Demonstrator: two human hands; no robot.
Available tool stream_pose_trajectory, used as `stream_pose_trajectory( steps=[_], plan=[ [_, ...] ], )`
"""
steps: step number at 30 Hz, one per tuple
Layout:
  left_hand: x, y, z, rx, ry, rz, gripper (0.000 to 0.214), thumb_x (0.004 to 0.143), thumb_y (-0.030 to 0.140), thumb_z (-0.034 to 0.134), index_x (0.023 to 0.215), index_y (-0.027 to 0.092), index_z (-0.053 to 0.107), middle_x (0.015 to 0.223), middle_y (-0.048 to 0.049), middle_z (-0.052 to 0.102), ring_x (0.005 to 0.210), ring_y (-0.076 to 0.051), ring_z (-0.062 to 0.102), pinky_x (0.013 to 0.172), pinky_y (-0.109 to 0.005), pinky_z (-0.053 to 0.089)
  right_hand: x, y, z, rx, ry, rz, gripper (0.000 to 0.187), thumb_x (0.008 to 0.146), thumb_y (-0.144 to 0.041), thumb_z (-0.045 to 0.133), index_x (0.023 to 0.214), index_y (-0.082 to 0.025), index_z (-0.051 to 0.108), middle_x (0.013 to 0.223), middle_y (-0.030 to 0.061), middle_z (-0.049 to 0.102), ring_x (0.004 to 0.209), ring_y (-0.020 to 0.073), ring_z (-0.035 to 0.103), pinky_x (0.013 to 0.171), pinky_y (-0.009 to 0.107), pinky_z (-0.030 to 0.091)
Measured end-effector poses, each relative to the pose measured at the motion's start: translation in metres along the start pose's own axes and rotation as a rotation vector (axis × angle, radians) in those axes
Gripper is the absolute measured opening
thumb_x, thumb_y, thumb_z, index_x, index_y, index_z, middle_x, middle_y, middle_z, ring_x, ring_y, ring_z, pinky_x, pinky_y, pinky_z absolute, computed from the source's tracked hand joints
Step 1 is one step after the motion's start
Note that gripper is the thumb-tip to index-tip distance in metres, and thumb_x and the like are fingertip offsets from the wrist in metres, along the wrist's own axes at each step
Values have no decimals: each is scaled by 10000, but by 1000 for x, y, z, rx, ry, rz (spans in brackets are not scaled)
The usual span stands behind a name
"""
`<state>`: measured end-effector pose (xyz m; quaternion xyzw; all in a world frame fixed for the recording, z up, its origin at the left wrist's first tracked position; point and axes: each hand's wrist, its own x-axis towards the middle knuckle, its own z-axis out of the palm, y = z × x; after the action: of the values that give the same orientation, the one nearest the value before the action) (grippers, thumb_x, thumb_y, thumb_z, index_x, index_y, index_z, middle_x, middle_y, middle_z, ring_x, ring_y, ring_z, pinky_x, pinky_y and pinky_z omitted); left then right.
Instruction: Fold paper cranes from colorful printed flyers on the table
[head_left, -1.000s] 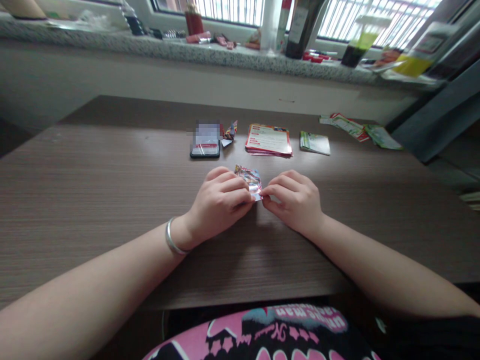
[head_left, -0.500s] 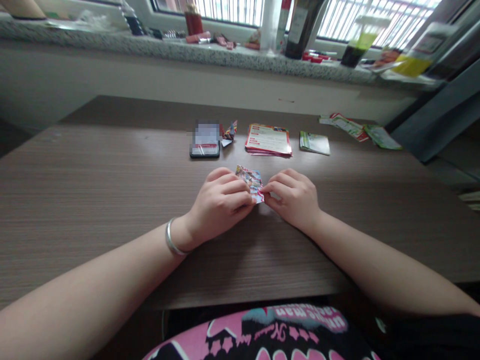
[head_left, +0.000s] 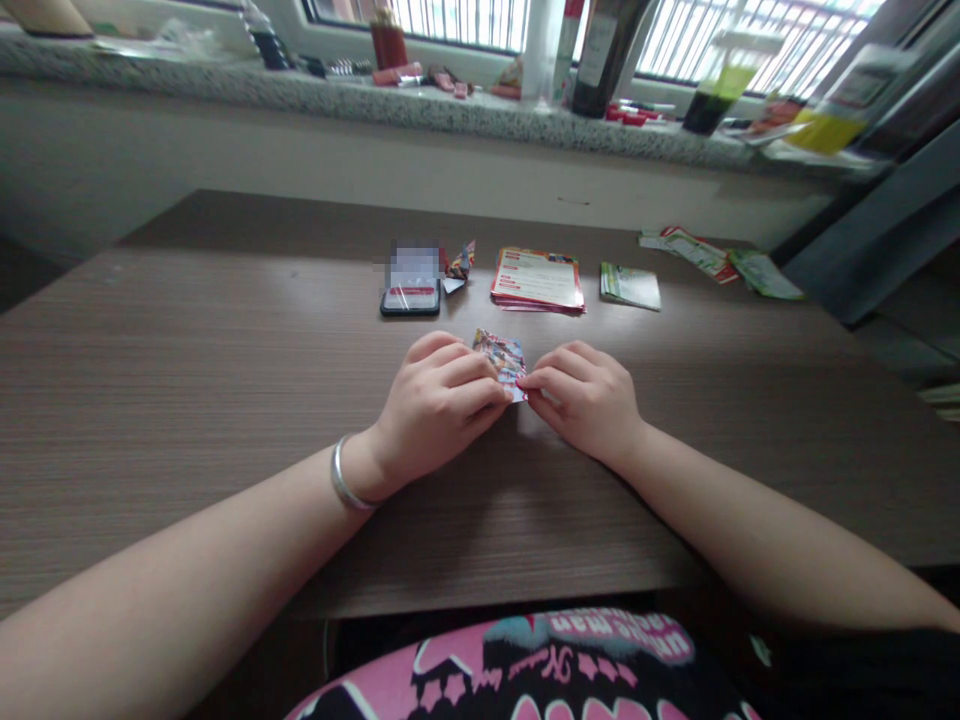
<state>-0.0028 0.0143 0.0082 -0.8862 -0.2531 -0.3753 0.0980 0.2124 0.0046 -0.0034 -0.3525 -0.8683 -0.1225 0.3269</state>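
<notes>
A small folded piece of colourful printed paper [head_left: 502,358] rests on the brown wooden table [head_left: 187,380], pinched between both hands. My left hand [head_left: 435,405], with a silver bangle on its wrist, curls closed on the paper's left side. My right hand [head_left: 585,400] pinches the paper's lower right corner with thumb and forefinger. Most of the paper is hidden under my fingers.
Behind the hands lie a black phone [head_left: 410,285], a small folded paper figure [head_left: 458,267], a stack of red-and-white leaflets [head_left: 538,281], a green stack [head_left: 630,286] and loose sheets [head_left: 697,250]. Bottles and clutter line the granite sill [head_left: 480,105].
Both hands have crept slightly away from me and closer together on the paper; the right fingertips shifted a little left along its edge.
</notes>
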Motion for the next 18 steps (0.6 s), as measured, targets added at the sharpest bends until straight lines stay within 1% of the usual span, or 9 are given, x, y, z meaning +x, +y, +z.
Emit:
stream_pose_trajectory(
  steps=[2,6,10,12,15,16,18],
  plan=[
    [-1,-1,1,15,-3,-11,166,878,269,628,717,246,662,747,24,687,717,-142,576,837,-345,440,0,-3,-2,22,5,-16,96,899,-269,604,851,-246,684,857,2,711,802,159,589,704,297,447],
    [-2,-3,2,9,-5,-26,116,872,275,641,762,250,667,767,21,685,748,-152,578,840,-344,437,-1,-6,-5,44,16,0,90,893,-258,609,858,-246,691,838,4,713,784,161,600,691,297,456],
    [-4,-6,4,-27,11,-58,30,855,277,670,881,264,679,855,7,694,806,-164,603,877,-364,441,-3,-5,-5,97,48,26,87,883,-239,616,842,-242,692,838,10,712,769,155,611,685,287,472],
    [-7,-7,5,-67,31,-118,182,841,287,688,1018,264,653,942,-15,695,877,-185,621,890,-372,455,-4,-3,-5,116,62,55,80,876,-236,620,842,-237,692,847,17,713,766,155,619,683,286,481],
    [-10,-10,7,-175,100,-221,491,803,295,728,1245,243,522,1051,-50,679,978,-217,635,927,-395,475,-5,-2,-4,162,82,114,68,866,-218,629,862,-227,695,856,28,715,777,158,637,696,288,498],
    [-11,-11,8,-200,121,-242,559,790,290,740,1283,235,484,1075,-58,672,1000,-223,636,939,-401,478,-5,-2,-4,189,89,140,69,864,-213,629,867,-227,697,856,29,715,783,158,643,702,288,504],
    [-12,-12,10,-206,138,-260,593,770,269,755,1289,224,472,1112,-68,660,1033,-231,630,953,-407,481,-5,-3,-4,257,108,208,73,865,-210,627,863,-229,698,848,28,714,792,154,651,702,280,514]
  ],
)
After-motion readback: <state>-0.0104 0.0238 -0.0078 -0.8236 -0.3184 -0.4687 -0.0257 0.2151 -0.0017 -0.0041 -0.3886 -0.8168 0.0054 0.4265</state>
